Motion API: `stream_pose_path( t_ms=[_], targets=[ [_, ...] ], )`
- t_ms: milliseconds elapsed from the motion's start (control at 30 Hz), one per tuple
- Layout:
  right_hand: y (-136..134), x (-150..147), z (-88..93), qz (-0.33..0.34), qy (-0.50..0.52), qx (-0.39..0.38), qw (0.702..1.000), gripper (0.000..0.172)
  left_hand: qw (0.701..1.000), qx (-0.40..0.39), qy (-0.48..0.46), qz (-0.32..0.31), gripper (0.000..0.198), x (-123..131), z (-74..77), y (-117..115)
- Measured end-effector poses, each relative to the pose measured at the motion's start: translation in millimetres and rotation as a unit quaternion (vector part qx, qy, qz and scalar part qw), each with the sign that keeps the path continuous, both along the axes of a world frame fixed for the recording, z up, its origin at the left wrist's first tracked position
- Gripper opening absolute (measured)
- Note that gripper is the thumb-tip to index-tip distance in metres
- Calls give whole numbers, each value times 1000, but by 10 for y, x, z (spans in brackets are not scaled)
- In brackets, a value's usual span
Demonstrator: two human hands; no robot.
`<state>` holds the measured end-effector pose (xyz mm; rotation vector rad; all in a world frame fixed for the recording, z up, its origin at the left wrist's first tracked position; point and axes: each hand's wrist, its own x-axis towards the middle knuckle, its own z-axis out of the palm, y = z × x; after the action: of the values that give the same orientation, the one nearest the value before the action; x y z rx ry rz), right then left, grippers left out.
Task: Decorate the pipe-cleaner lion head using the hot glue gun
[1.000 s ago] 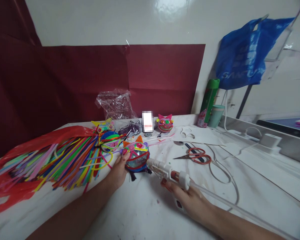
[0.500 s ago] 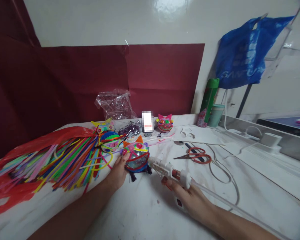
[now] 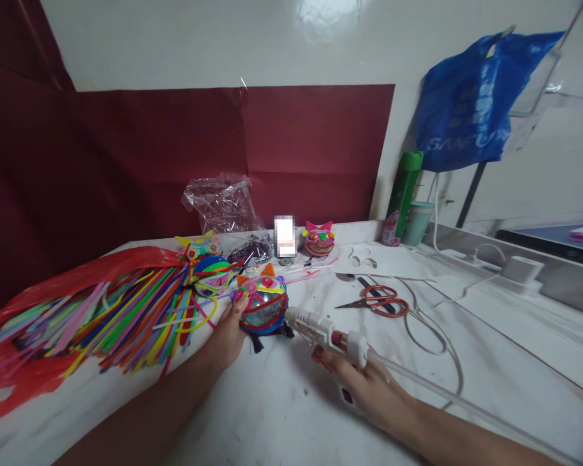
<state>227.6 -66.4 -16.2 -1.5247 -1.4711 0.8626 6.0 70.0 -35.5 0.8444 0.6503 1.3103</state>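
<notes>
Pipe cleaners [image 3: 136, 317] in many colours fan over a red plastic bag [image 3: 102, 261] at the left of the frame. By their right ends lie a yellow-eared figure [image 3: 201, 246] and, just below it, a striped ball [image 3: 212, 274]; a crumpled clear bag [image 3: 222, 197] stands behind, left of centre. The left hand [image 3: 229, 333] comes up from the lower left, its thumb on the left side of an orange-eared ball [image 3: 265, 309] just below the centre of the frame; it grips the ball, though most of its fingers are hidden. Close by the ball's right side is the nozzle of a white glue gun [image 3: 315, 327]; I cannot tell whether they touch. Further back sits a pink-eared ball [image 3: 319, 239]. The right hand [image 3: 369, 385], lower right of centre, has its fingers wrapped around the gun's handle, and a long translucent rod [image 3: 437, 385] runs from the gun's rear towards the lower right corner. Above that hand lie orange-handled scissors [image 3: 388, 303]; beyond them, right of centre, stand a green spray can [image 3: 403, 197] and a pale green cup [image 3: 418, 224]. A blue bag [image 3: 466, 103] hangs at the upper right.
</notes>
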Motion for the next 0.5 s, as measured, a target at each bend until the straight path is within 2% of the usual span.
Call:
stream_pose_path(
  t_ms=[200,333,500],
  targets=[
    [-1,-3,73,-9,4,-52,999,50,1000,-3,4,-3,46,8,36,-22],
    [-1,4,57,17,10,-32,999,46,1000,-6,4,1,45,21,65,-37],
    [-1,17,-1,-3,-7,-47,999,46,1000,-16,-2,0,42,27,100,-51]
  ],
)
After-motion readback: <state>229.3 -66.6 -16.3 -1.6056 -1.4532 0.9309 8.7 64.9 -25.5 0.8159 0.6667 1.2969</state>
